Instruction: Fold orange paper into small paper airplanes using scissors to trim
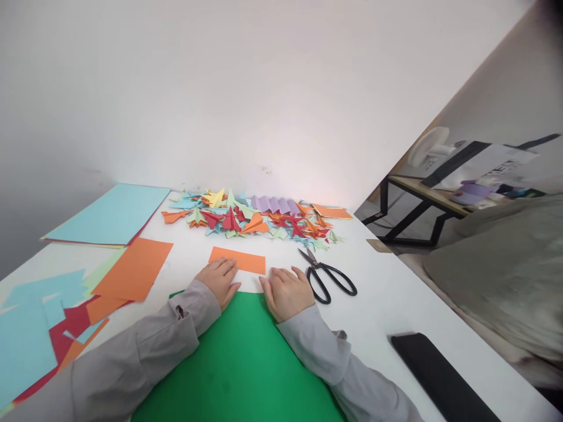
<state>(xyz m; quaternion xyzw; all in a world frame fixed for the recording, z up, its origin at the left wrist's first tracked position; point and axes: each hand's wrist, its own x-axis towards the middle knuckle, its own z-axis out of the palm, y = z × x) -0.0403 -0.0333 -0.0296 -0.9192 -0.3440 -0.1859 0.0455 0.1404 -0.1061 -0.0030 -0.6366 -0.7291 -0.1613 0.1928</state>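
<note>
An orange rectangle of paper (250, 262) lies flat on the white table, just beyond the green sheet (240, 351). My left hand (219, 282) rests with its fingers laid over the left part of that paper, palm down. Beside the paper's lower right corner, my right hand (288, 292) lies on the table with its fingers loosely bent and nothing visible in them. Its thumb points toward the paper, apart from the fingers. Black-handled scissors (325, 274) lie partly spread, close to the right of my right hand.
A heap of folded coloured paper pieces (233, 218) runs along the wall. Blue sheets (109, 214) are stacked at the far left, with orange sheets (136, 269) and blue scraps (26, 334) nearer. A black flat object (440, 375) lies at right, near a grey-green cloth-covered shape (510, 269).
</note>
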